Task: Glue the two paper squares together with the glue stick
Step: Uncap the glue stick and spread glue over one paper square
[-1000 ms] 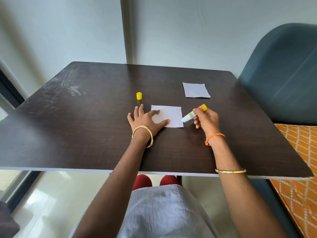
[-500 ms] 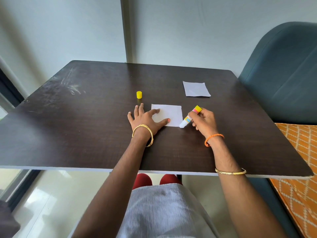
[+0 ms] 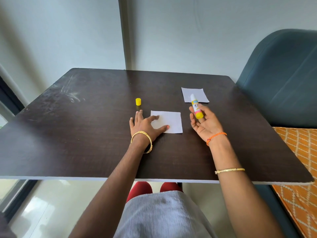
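While pressing flat on the near paper square (image 3: pixel 169 121), left hand (image 3: pixel 145 125) spread, thumb and forefinger on its smooth white sheet. Right hand (image 3: pixel 204 123) lifted palm-up, fingers loosely curled, pinching uncapped glue stick (image 3: pixel 195 107), tip pointing away. Farther: small yellow cap (image 3: pixel 138 101) upright; second square (image 3: pixel 195 95) flat on dark woodgrain table (image 3: pixel 77 134).

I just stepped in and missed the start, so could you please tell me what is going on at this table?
A person is gluing two paper squares. The left hand lies flat on the near square, pinning it to the table. The right hand holds the uncapped glue stick raised off the paper, tip pointing away. The yellow cap stands apart, and the far square lies untouched, so the squares are not yet joined.
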